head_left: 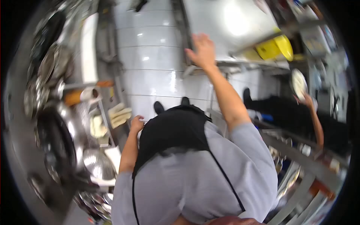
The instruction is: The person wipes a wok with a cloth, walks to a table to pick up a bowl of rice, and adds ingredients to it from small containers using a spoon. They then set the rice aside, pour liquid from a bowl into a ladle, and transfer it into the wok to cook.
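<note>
Grey shirt (pixel 168 187) and black apron (pixel 170 135) are seen nearest the camera, from six o'clock up to centre. Pale-topped table (pixel 225 41) is placed at one o'clock, with the right hand (pixel 203 50) extended over its near corner; fingers are spread wide, nothing is seen held, and contact with the top cannot be told. Left hand (pixel 136 123) is kept low at nine o'clock beside the apron, fingers curled; whether anything is gripped cannot be told, though something whitish is shown next to it.

Further out, a yellow container (pixel 275 48) is set at the table's edge, two o'clock. At three, a round dish (pixel 299 84) is held in another person's hand (pixel 308 100). Light cloths (pixel 120 114) are hung at nine, metal bowls (pixel 65 131) stacked beyond, a perforated steel bowl (pixel 99 164) at eight.

Risks, as judged: the table corner could be struck if the right arm is swung low; the container could be knocked if reach is carried toward two; the dish could be jostled if a turn is made rightward; footing could be lost if the shiny floor (pixel 150 75) is wet, which cannot be confirmed.
</note>
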A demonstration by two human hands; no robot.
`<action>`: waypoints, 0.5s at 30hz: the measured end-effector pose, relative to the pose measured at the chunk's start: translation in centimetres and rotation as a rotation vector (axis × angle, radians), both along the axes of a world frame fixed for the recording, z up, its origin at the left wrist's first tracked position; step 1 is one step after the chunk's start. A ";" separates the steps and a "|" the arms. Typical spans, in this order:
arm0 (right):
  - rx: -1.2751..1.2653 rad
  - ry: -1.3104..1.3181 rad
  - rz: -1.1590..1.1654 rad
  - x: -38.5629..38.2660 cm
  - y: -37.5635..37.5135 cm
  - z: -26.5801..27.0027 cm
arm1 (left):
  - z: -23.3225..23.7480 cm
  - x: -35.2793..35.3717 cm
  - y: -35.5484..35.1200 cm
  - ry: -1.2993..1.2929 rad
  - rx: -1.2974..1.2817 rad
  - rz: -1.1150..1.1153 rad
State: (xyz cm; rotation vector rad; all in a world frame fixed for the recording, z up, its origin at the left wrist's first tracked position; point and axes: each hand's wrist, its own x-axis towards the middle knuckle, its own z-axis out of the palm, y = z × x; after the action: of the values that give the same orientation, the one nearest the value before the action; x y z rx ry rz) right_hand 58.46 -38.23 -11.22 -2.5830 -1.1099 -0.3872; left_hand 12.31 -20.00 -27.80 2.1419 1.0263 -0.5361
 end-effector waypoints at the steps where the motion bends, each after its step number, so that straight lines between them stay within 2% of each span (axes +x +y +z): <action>1: 0.030 -0.008 0.039 0.1 0.0 0.2 | 0.5 -0.4 0.0 0.014 0.008 0.020; 2: 0.114 -0.088 0.112 0.0 0.2 0.3 | 0.3 -1.2 0.1 -0.024 0.018 0.010; 3: 0.137 -0.143 0.119 0.0 0.4 0.0 | 0.8 -1.4 -0.3 -0.020 -0.014 0.103; 4: 0.130 -0.164 0.138 -0.2 0.4 0.5 | -2.4 -2.6 -0.1 -0.034 0.021 0.060; 8: 0.056 -0.108 0.115 0.2 0.7 0.5 | 1.4 -0.7 -0.9 0.077 -0.021 0.140; 15: 0.013 -0.120 -0.014 0.3 1.6 0.9 | 3.3 -0.2 -3.0 0.032 -0.061 0.319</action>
State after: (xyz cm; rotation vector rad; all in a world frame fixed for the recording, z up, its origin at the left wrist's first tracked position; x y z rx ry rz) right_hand 58.80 -36.68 -10.36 -2.5870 -1.1252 -0.5572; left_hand 12.10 -23.05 -24.50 1.8725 1.3214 -0.4411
